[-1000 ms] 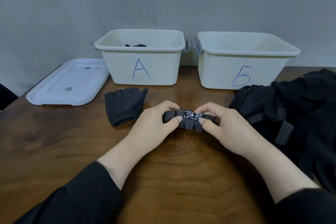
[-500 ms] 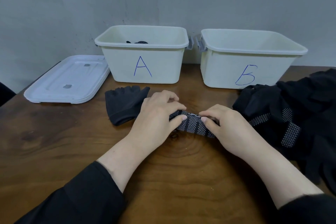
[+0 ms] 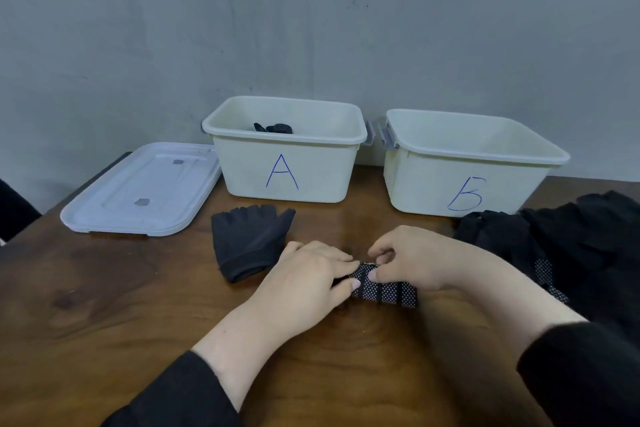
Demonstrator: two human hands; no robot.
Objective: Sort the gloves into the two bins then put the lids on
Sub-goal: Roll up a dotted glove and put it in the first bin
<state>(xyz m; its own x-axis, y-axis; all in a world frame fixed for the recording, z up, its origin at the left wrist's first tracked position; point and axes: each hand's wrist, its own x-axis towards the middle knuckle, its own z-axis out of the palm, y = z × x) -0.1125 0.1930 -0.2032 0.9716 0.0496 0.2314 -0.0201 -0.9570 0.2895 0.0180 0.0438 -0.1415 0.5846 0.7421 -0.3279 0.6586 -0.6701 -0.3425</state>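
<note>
A folded black glove with white dots (image 3: 386,293) lies on the wooden table (image 3: 104,305) between my hands. My left hand (image 3: 304,282) grips its left end, thumb on its front face. My right hand (image 3: 412,260) pinches its upper edge with curled fingers. A plain black fingerless glove (image 3: 247,239) lies flat to the left. Bin A (image 3: 287,170) holds a dotted glove (image 3: 277,128) at its back. Bin B (image 3: 464,173) shows nothing inside from here. A heap of black gloves (image 3: 571,246) sits at the right.
A white lid (image 3: 138,191) lies flat on the table left of bin A; it looks like two stacked lids. Both bins stand against the grey wall. Something dark pokes in at the left edge (image 3: 14,211).
The view has tilted up. The dotted glove has shifted slightly right, and my right hand has moved from its right end to pinch its upper edge near the middle.
</note>
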